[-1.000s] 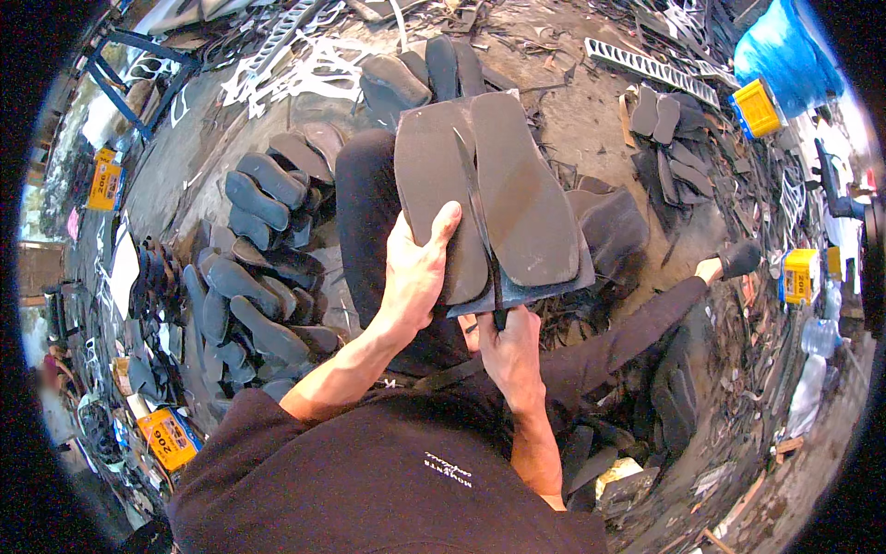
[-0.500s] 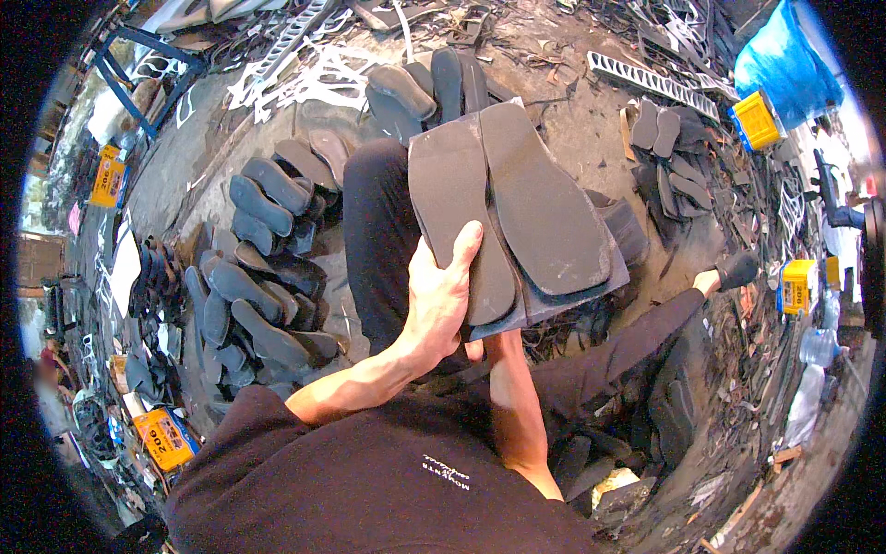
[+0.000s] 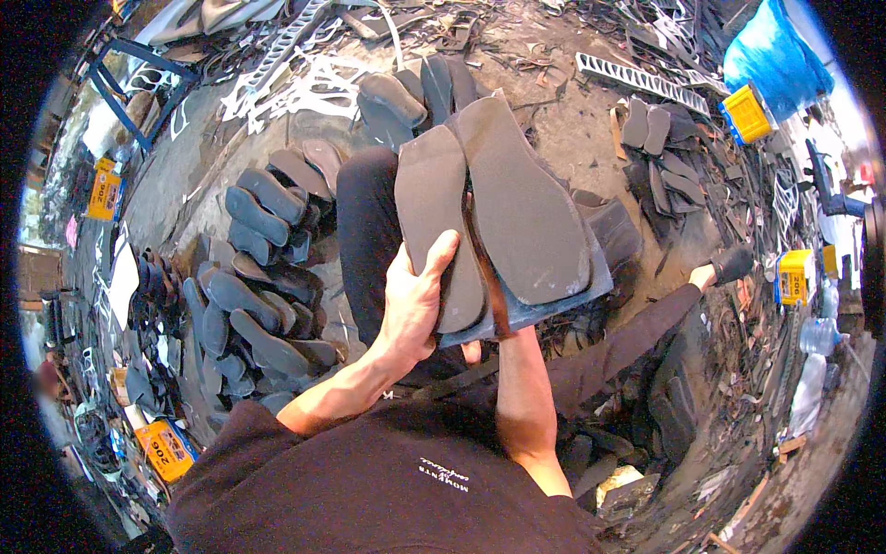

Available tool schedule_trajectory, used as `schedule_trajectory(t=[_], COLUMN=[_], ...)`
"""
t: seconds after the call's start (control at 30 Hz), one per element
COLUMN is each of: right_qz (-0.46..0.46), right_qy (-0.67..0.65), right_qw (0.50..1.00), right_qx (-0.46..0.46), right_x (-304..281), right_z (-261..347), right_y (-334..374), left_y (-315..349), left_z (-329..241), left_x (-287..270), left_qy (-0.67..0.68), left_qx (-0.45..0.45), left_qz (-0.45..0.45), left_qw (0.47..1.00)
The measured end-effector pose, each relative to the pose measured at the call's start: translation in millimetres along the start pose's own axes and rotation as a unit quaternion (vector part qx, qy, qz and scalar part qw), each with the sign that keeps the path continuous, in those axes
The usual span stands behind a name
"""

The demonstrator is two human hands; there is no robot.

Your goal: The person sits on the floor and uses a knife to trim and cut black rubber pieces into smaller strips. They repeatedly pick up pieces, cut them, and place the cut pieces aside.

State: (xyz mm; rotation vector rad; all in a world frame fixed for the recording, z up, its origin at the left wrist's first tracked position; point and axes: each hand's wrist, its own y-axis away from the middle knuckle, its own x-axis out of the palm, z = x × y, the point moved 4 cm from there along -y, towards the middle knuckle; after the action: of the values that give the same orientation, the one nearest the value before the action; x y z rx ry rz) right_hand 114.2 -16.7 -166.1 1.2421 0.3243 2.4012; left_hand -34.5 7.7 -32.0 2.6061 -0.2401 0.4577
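Note:
Two dark grey foam shoe soles, a left sole [image 3: 434,222] and a wider right sole [image 3: 531,208], lie side by side on a grey sheet [image 3: 595,268] in front of me. A narrow gap runs between them. My left hand [image 3: 413,300] grips the near left edge, its thumb pressed on top of the left sole and its other fingers out of sight below. Under the near edge is my right hand [image 3: 519,342], mostly covered by the sheet. Its fingers are hidden.
Heaps of cut soles [image 3: 263,337] lie to my left, with more soles [image 3: 392,97] beyond my knee. White offcuts [image 3: 295,92] litter the far floor. Yellow boxes [image 3: 748,115] stand at the right. My leg [image 3: 637,346] stretches out to the right.
Both soles have shifted slightly left with my hands. The gap between them has widened, and the sheet's near edge is tilted differently. My left thumb stays on the left sole.

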Motion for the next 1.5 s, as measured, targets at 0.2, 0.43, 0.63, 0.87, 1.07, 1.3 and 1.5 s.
schedule_trajectory(t=[0.2,0.43,0.63,0.87,1.07,1.3,1.5], right_qz=[-0.018,0.033,0.031,0.077,0.019,0.02,0.047], right_qy=[0.231,0.53,0.189,0.353,0.667,0.688,0.63], right_qw=[0.97,0.833,0.98,0.933,0.739,0.722,0.775], right_qx=[-0.081,-0.152,-0.046,-0.011,-0.094,-0.067,-0.009], right_x=[17.9,33.9,85.5,86.8,55.9,36.0,45.5], right_z=[28.2,54.4,62.0,57.7,129.2,134.5,105.1], right_y=[-37.7,-106.3,12.5,104.9,169.6,202.4,149.7], left_y=[11.2,10.2,8.6,-16.4,-16.2,-1.9,21.6], left_z=[-6.9,-16.2,-25.3,-27.9,-37.0,-46.1,-2.5], left_x=[-14.9,-55.6,-89.7,-36.7,-22.4,-4.4,25.9], left_qy=[-0.008,-0.121,-0.334,-0.259,-0.257,-0.263,-0.355], left_qx=[-0.042,-0.091,-0.042,0.011,-0.02,-0.042,0.007], left_qz=[0.033,0.161,0.256,0.249,0.27,0.381,0.616], left_qw=[0.999,0.975,0.906,0.933,0.928,0.885,0.704])
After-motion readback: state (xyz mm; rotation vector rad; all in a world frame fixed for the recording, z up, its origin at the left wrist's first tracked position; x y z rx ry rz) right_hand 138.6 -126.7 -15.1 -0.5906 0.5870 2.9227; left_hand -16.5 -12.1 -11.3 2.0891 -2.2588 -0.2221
